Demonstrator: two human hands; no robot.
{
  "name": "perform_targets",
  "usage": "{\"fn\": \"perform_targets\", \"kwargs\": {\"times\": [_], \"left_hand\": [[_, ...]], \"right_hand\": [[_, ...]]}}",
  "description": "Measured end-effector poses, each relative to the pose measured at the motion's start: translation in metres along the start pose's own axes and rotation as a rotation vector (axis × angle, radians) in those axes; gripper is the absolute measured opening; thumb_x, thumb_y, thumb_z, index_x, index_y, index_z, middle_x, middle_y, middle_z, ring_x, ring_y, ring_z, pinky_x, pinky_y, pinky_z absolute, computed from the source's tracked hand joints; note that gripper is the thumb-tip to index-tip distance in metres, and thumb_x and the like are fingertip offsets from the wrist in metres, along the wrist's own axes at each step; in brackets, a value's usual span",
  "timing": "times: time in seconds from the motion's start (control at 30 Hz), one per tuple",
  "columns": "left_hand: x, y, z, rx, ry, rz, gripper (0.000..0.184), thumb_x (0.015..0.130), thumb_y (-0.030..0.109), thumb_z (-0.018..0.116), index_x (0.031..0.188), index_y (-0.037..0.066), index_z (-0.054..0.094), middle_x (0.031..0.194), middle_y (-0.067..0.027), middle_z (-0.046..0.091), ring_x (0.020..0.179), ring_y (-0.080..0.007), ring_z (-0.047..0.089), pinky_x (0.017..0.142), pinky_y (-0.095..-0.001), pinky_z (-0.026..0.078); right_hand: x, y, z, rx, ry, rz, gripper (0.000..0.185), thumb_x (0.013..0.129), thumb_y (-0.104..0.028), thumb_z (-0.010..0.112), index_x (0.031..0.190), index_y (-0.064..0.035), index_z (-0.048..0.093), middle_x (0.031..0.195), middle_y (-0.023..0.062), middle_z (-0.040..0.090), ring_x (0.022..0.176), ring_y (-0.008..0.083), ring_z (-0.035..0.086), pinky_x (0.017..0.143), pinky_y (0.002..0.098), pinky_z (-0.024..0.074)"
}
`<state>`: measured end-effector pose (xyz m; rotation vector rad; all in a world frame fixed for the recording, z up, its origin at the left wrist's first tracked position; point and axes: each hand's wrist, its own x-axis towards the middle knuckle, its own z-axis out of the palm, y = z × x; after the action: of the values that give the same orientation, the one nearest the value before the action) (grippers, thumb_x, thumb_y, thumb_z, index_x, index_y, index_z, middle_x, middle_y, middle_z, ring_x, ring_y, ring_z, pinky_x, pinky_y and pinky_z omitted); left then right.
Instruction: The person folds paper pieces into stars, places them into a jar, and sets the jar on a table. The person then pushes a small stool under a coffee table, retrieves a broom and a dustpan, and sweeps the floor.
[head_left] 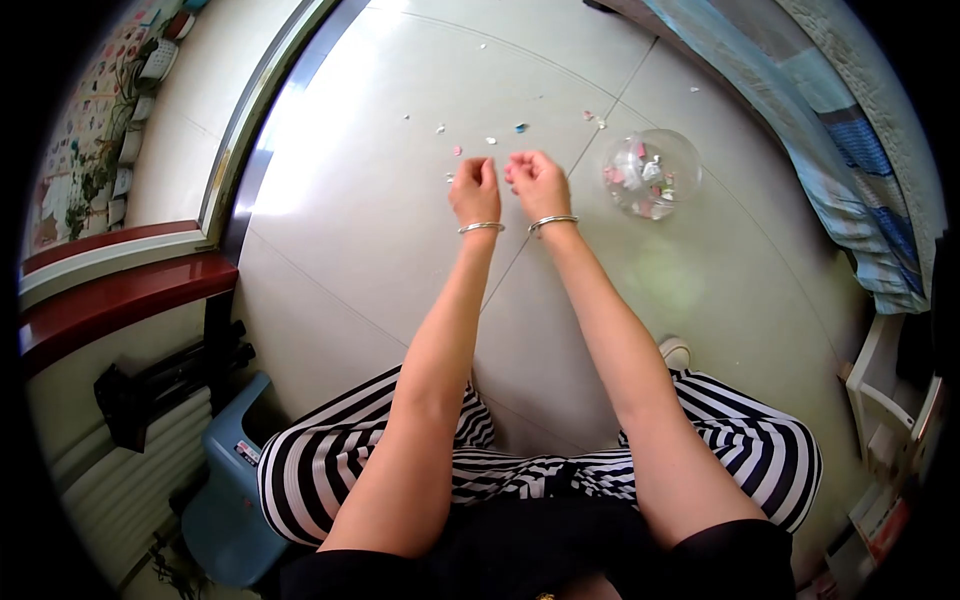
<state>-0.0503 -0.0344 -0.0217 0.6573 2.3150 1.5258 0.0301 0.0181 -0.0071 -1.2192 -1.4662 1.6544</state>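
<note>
My left hand (475, 192) is raised over the tiled floor with its fingers curled together; whatever they may hold is hidden. Close beside it, my right hand (542, 186) pinches a small pink scrap (511, 172) between thumb and fingers. Around and beyond the hands lie small loose bits, among them a pink scrap (458, 150), a blue scrap (521, 128) and a white scrap (491, 141). To the right of my right hand stands a clear round container (690, 160) with several pink and white scraps inside.
A blue plastic chair (225, 500) is at the lower left, below a dark red ledge (130, 300). Blue patterned fabric (850, 150) hangs along the right side. White furniture (880, 390) stands at the lower right. More scraps (588, 116) lie farther off on the floor.
</note>
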Motion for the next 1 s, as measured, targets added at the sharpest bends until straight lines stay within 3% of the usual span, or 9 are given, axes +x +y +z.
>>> {"fn": "perform_targets", "kwargs": {"times": [0.1, 0.2, 0.27, 0.37, 0.53, 0.7, 0.8, 0.93, 1.0], "left_hand": [[-0.004, -0.044, -0.032, 0.206, 0.065, 0.021, 0.013, 0.082, 0.013, 0.064, 0.086, 0.001, 0.063, 0.078, -0.0093, 0.067, 0.067, -0.0158, 0.063, 0.062, -0.0287, 0.051], [-0.011, -0.063, -0.049, 0.425, -0.051, -0.098, 0.014, 0.079, 0.012, 0.064, 0.09, 0.003, 0.064, 0.085, -0.01, 0.066, 0.075, -0.0211, 0.064, 0.069, -0.0321, 0.05], [-0.015, -0.061, -0.051, 0.507, -0.095, 0.074, 0.016, 0.078, 0.013, 0.065, 0.092, 0.005, 0.064, 0.086, -0.0095, 0.064, 0.076, -0.0236, 0.064, 0.07, -0.0336, 0.05], [-0.014, -0.05, -0.051, 0.591, -0.127, 0.054, 0.014, 0.078, 0.016, 0.064, 0.09, 0.007, 0.063, 0.086, -0.0103, 0.061, 0.077, -0.0275, 0.061, 0.069, -0.0366, 0.049], [-0.01, -0.043, -0.045, 0.744, -0.186, 0.001, 0.011, 0.081, 0.017, 0.06, 0.086, 0.007, 0.062, 0.084, -0.0109, 0.06, 0.078, -0.0302, 0.059, 0.068, -0.0389, 0.048], [-0.011, -0.024, -0.013, 0.457, -0.183, 0.161, 0.009, 0.082, 0.012, 0.059, 0.084, 0.005, 0.061, 0.079, -0.0114, 0.063, 0.073, -0.0303, 0.061, 0.066, -0.0363, 0.049], [-0.009, 0.041, 0.013, 0.186, -0.248, 0.22, 0.008, 0.082, 0.008, 0.059, 0.085, 0.001, 0.062, 0.076, -0.0113, 0.066, 0.068, -0.0245, 0.063, 0.063, -0.0307, 0.05], [-0.016, 0.128, 0.051, -0.202, -0.356, 0.174, 0.008, 0.08, 0.007, 0.06, 0.083, 0.0, 0.062, 0.072, -0.0152, 0.064, 0.065, -0.0274, 0.063, 0.061, -0.0333, 0.05], [-0.022, 0.153, 0.074, -0.278, -0.485, 0.266, 0.013, 0.082, 0.004, 0.06, 0.09, -0.005, 0.062, 0.079, -0.0127, 0.067, 0.07, -0.0141, 0.065, 0.065, -0.0264, 0.051]], "right_hand": [[-0.014, 0.039, 0.032, -0.067, -0.082, 0.09, 0.023, 0.079, -0.006, 0.055, 0.099, -0.0002, 0.062, 0.091, 0.0136, 0.068, 0.082, 0.0213, 0.067, 0.076, 0.0301, 0.0513], [-0.026, 0.049, 0.047, -0.261, -0.056, 0.132, 0.029, 0.077, -0.003, 0.05, 0.103, 0.0019, 0.061, 0.098, 0.016, 0.067, 0.091, 0.0248, 0.065, 0.083, 0.0315, 0.05], [-0.028, 0.055, 0.051, -0.231, -0.093, 0.162, 0.035, 0.08, 0.004, 0.045, 0.112, 0.0074, 0.055, 0.107, 0.0189, 0.063, 0.1, 0.0236, 0.062, 0.083, 0.0286, 0.0505], [-0.023, 0.068, 0.056, -0.169, -0.048, 0.177, 0.035, 0.076, -0.002, 0.049, 0.109, 0.0028, 0.06, 0.103, 0.0175, 0.066, 0.096, 0.0252, 0.064, 0.086, 0.0325, 0.0491], [-0.016, 0.065, 0.058, -0.152, -0.075, 0.225, 0.032, 0.078, 0.0, 0.049, 0.109, 0.0056, 0.058, 0.1, 0.0171, 0.066, 0.092, 0.0219, 0.064, 0.081, 0.0299, 0.0501], [-0.007, 0.041, 0.03, -0.044, -0.058, 0.263, 0.02, 0.084, -0.006, 0.056, 0.1, 0.0056, 0.061, 0.09, 0.0098, 0.067, 0.08, 0.0134, 0.062, 0.072, 0.0248, 0.0504], [0.001, -0.001, -0.014, 0.219, 0.136, 0.142, 0.014, 0.083, -0.012, 0.063, 0.09, 0.0005, 0.064, 0.079, 0.004, 0.065, 0.07, 0.0089, 0.058, 0.065, 0.0236, 0.049], [0.012, -0.073, -0.086, 0.404, 0.23, -0.142, 0.009, 0.085, -0.01, 0.063, 0.088, -0.0008, 0.064, 0.077, 0.0009, 0.062, 0.067, 0.0063, 0.054, 0.059, 0.0207, 0.0459], [0.01, -0.092, -0.116, 0.41, 0.286, -0.192, 0.01, 0.085, -0.009, 0.063, 0.088, 0.0002, 0.064, 0.077, 0.0015, 0.061, 0.067, 0.0072, 0.054, 0.059, 0.0217, 0.0469]]}}
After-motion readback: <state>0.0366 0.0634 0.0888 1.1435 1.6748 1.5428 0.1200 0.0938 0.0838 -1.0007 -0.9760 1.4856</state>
